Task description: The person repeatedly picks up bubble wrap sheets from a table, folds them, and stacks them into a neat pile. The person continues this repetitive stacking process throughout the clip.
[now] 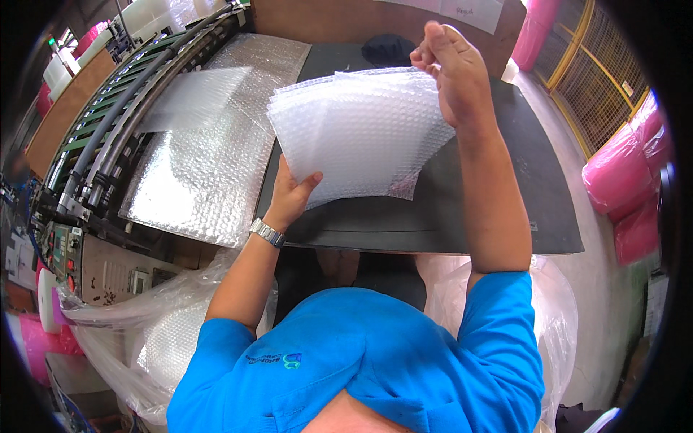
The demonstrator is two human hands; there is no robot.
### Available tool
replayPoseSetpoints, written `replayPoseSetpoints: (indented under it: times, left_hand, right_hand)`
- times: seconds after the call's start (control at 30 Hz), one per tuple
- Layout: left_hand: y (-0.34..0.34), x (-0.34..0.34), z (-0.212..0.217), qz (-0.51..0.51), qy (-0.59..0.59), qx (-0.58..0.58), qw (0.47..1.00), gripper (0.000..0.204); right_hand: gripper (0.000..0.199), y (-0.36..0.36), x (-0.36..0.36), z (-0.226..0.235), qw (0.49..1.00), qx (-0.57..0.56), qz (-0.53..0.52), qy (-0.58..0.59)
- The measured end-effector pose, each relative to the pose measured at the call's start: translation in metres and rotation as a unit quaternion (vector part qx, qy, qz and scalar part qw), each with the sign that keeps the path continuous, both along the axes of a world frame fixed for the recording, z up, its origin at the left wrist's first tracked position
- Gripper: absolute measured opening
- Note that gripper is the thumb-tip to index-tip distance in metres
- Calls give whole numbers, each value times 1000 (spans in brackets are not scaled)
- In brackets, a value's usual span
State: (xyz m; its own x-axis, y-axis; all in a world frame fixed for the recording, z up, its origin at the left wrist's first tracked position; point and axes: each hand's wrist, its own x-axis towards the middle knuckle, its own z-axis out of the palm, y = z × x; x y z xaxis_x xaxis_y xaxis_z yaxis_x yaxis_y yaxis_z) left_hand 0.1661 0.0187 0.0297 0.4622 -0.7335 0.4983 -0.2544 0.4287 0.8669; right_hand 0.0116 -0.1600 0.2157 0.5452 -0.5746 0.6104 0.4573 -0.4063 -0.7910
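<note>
My left hand (291,193) grips a fanned stack of clear bubble-wrap sheets (361,137) at its lower left edge, thumb on top. The stack is held tilted over a dark table (498,202). Whether the pieces are single sheets or pouches I cannot tell. My right hand (456,76) is raised at the stack's upper right corner, fingers curled and pressed together. It overlaps that corner, and anything between its fingertips is hidden.
To the left, a roller machine (119,108) stands beside a silvery bubble-wrap surface (202,159), where a loose translucent sheet (195,97) lies. A dark cap-like item (390,50) sits at the back. Clear plastic bags (173,325) hang near my sides; pink wrapped rolls (621,169) stand right.
</note>
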Motion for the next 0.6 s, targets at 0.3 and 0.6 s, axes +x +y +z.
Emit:
replayPoseSetpoints:
  times: [0.3, 0.6]
  left_hand:
    - [-1, -2, -2, 3, -3, 8, 1000, 55]
    - [-1, 0, -3, 22, -16, 5, 1000, 56]
  right_hand:
    - [22, 43, 24, -6, 939, -288, -71, 172]
    - [20, 28, 11, 5, 994, -103, -20, 17]
